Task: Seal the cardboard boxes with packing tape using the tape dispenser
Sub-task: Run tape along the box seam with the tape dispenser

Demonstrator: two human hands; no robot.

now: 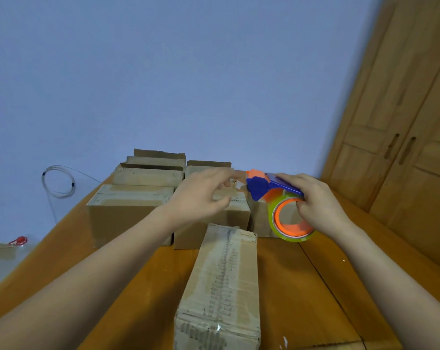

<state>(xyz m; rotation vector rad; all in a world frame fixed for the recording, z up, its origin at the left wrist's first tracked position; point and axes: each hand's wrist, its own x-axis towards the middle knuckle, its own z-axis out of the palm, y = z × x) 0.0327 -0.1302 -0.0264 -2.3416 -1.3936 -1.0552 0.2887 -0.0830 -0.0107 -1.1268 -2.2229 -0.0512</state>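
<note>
1. Blue-and-orange tape dispenser with clear roll: held in the air, above the far end of the long brown cardboard box.
2. Right hand: grip clamped round handle and roll.
3. Left hand: just left of the dispenser's mouth, fingers curled; whether it pinches tape, cannot tell.
4. Box's long axis runs straight away from the person along the wooden table; a seam pass would likely run nearward.
</note>
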